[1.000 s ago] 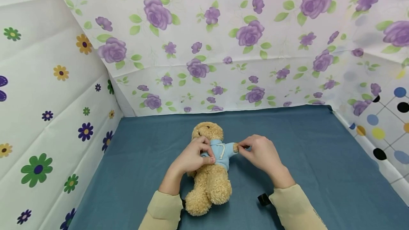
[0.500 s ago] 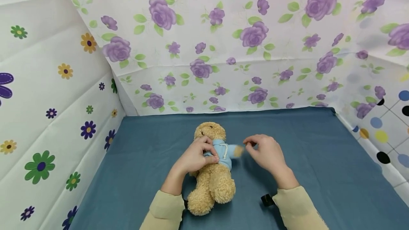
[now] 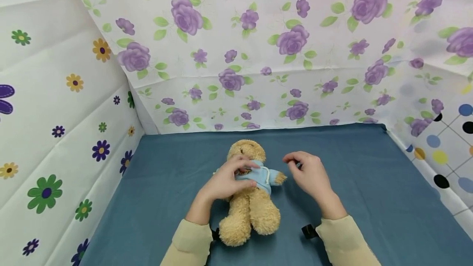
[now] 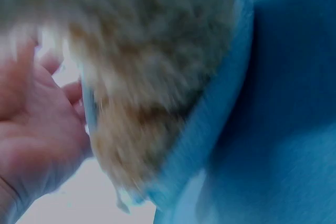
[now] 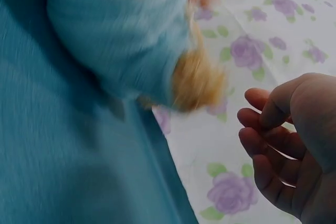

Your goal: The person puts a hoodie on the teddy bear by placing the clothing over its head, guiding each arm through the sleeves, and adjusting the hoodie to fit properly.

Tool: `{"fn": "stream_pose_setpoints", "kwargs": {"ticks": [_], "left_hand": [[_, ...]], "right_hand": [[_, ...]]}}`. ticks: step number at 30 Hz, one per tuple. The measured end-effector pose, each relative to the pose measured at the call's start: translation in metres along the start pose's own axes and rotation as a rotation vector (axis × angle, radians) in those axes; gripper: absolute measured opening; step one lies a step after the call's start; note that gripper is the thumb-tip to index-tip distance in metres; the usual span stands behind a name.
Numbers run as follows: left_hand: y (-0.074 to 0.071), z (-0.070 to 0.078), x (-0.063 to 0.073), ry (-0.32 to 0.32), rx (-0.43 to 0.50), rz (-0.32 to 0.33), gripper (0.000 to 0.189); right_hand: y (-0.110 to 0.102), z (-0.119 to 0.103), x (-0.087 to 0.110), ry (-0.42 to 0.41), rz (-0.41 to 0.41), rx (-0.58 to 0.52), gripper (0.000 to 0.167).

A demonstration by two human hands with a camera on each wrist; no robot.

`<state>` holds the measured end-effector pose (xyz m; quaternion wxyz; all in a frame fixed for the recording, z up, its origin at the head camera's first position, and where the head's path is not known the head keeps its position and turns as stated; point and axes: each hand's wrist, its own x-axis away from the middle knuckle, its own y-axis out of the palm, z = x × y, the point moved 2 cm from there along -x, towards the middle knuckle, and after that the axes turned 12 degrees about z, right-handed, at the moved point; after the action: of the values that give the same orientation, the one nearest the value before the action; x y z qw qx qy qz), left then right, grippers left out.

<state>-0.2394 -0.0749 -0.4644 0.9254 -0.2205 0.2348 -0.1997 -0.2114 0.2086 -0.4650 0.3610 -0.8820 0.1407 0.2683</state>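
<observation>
A light-brown teddy bear in a blue hoodie with a white drawstring lies on its back on the blue cloth. Over its chest, in the head view, is my left hand, thumb and fingers spread apart. The left wrist view has this hand beside the bear's blurred fur, its fingers not closed round it. Just right of the bear's paw hovers my right hand, apart from it. In the right wrist view its fingers curl loosely and hold nothing.
Blue cloth covers the table. A white sheet with purple roses hangs behind, a flowered sheet on the left and a dotted one on the right. Black straps show at the cuffs.
My right hand has let go of the bear's paw and moved slightly right. The bear has turned and shifted a little right, its paw dropping lower. My left hand's fingers have spread from the hoodie.
</observation>
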Motion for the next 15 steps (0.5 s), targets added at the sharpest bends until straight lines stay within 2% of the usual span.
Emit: {"fn": "stream_pose_setpoints", "kwargs": {"ticks": [2,4,6,8,10,12,14,15], "left_hand": [[-0.012,-0.001,0.001,-0.006,0.089,0.057,0.045],[-0.027,-0.002,0.003,-0.024,0.142,0.137,0.047],[-0.042,-0.004,0.008,-0.062,0.150,0.219,0.043],[-0.053,-0.006,0.012,-0.103,0.125,0.271,0.037],[-0.061,-0.009,0.015,-0.144,0.086,0.283,0.031],[-0.065,-0.010,0.016,-0.174,0.046,0.263,0.024],[-0.066,-0.012,0.016,-0.203,0.004,0.227,0.019],[-0.066,-0.012,0.017,-0.218,-0.019,0.207,0.017]], "right_hand": [[0.003,-0.007,0.000,-0.019,-0.008,-0.036,0.019],[0.007,-0.015,0.000,-0.047,-0.019,-0.069,0.018],[0.013,-0.025,-0.001,-0.099,-0.038,-0.109,0.018],[0.023,-0.036,-0.001,-0.176,-0.073,-0.132,0.020],[0.034,-0.048,-0.001,-0.275,-0.143,-0.155,0.023],[0.045,-0.057,0.000,-0.364,-0.229,-0.150,0.026],[0.053,-0.063,0.003,-0.415,-0.287,-0.112,0.027],[0.055,-0.064,0.004,-0.415,-0.302,-0.087,0.027]]}}
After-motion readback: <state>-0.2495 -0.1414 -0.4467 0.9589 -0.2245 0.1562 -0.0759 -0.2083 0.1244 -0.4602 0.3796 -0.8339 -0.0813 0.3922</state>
